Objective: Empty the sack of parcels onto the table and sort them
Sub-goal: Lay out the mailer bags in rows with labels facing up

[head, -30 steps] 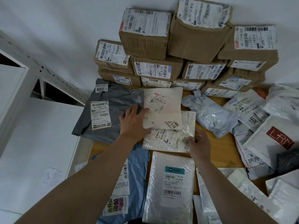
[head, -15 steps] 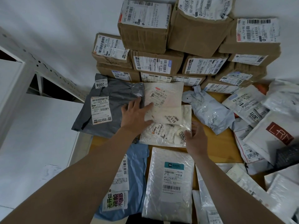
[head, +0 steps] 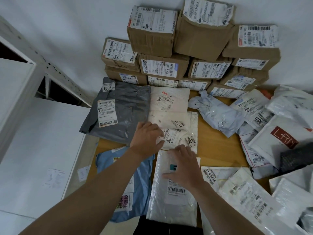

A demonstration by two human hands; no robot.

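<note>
Parcels [head: 254, 107] lie spread over surface [head: 218, 150]; sack not seen. Left grip [head: 146, 138] flat, fingers spread on cream mailers [head: 169, 107]. Right grip [head: 183, 166] flat on white mailer [head: 172, 202], holding nothing. Risk: grey bag [head: 123, 114] seems to overhang left edge; sideways nudge could drop it.

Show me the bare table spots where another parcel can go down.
Largest bare wood: right of the cream mailers, below the crumpled pale bag, above the 71-6-4614 mailer. A thin strip lies between grey bag and blue bag. Crowded: the right-hand heap and the back cartons.
</note>
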